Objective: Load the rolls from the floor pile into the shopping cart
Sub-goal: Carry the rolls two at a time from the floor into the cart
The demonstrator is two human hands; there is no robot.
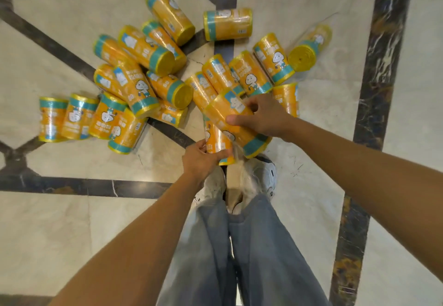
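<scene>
Several yellow rolls with teal bands and a cartoon label lie in a pile point(141, 82) on the marble floor, spread from far left to upper right. My right hand point(263, 116) grips one roll point(230, 118) that lies slantwise above my shoes, thumb on its near side. Below it, my left hand point(201, 159) holds a second roll point(217, 140), fingers curled round its lower end. The two held rolls touch each other. No shopping cart is in view.
The floor point(72, 221) is cream marble with dark inlay strips; one strip point(374, 104) runs down the right side. My legs in grey trousers and white shoes point(261, 176) stand directly beneath the held rolls.
</scene>
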